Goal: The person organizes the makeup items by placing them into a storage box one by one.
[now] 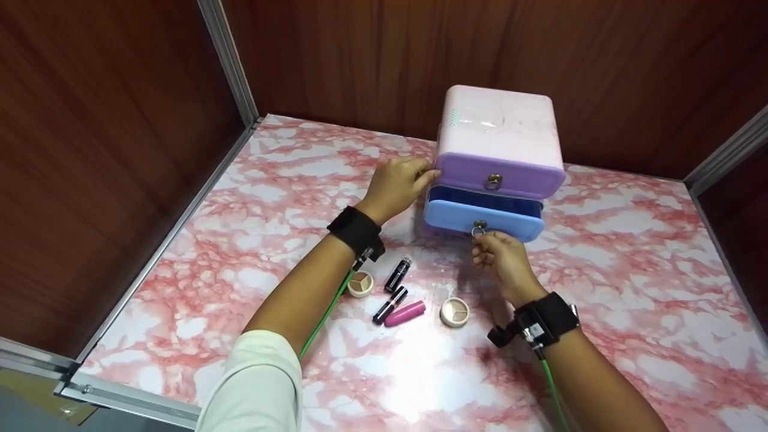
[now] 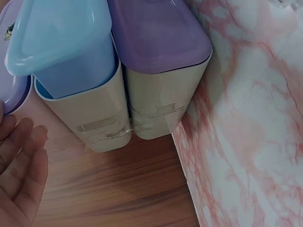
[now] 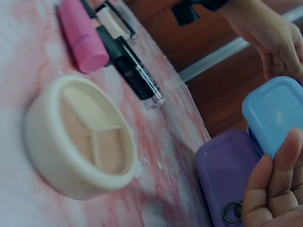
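A pink-topped drawer unit stands near the back wall. Its middle, blue drawer is partly pulled out, showing a dark blue inside. My right hand pinches the ring pull on that drawer with thumb and fingertips. At the unit's left front edge, my left hand touches the side of the top purple drawer, its fingers loosely bent. Seen in the left wrist view, the blue drawer juts out past the bottom purple drawer.
Between my forearms lie a pink tube, two black tubes and two round three-part makeup pots, one left and one right. Brown wooden panels with metal frame bars enclose the marbled tabletop.
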`<control>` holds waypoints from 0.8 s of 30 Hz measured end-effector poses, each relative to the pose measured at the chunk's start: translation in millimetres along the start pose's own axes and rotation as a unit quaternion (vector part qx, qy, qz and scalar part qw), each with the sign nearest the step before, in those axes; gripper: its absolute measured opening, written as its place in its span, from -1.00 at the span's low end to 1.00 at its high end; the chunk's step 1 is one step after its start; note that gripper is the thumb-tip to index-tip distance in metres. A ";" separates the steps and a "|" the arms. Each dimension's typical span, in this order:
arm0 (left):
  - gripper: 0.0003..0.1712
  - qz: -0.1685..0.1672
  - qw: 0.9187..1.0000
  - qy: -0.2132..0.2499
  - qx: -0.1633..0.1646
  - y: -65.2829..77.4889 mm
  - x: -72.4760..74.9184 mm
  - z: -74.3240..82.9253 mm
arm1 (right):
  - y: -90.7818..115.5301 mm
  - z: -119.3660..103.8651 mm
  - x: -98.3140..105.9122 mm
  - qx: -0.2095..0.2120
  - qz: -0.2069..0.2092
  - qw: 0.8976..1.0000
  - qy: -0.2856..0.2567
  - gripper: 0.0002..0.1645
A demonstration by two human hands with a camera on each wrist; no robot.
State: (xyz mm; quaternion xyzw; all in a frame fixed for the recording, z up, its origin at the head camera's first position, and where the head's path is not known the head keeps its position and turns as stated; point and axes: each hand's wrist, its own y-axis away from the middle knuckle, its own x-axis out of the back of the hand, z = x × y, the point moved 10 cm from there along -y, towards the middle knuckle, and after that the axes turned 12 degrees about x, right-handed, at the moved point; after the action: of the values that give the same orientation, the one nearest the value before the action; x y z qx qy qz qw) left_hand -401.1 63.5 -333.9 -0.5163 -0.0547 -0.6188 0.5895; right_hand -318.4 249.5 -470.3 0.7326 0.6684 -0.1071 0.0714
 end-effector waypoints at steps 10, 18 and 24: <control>-0.63 0.000 1.000 0.006 -0.004 0.4 0.8 0.4 | 26.6 -2.5 1.4 -0.001 -0.016 0.998 0.063 -0.85; -0.61 0.000 1.000 0.001 -0.007 -0.3 1.9 0.3 | 45.3 1.4 1.5 0.006 -0.022 0.996 0.089 -0.84; -0.62 -0.010 1.000 0.009 0.001 0.1 0.4 -0.8 | 54.7 3.7 3.8 0.015 -0.018 0.994 0.105 -0.83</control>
State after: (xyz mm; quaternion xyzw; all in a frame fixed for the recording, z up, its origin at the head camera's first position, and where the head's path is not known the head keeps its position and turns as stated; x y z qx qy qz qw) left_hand -401.3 62.7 -334.0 -0.5096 -0.0551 -0.6294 0.5841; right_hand -263.9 247.0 -477.0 0.7288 0.6834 -0.0406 -0.0118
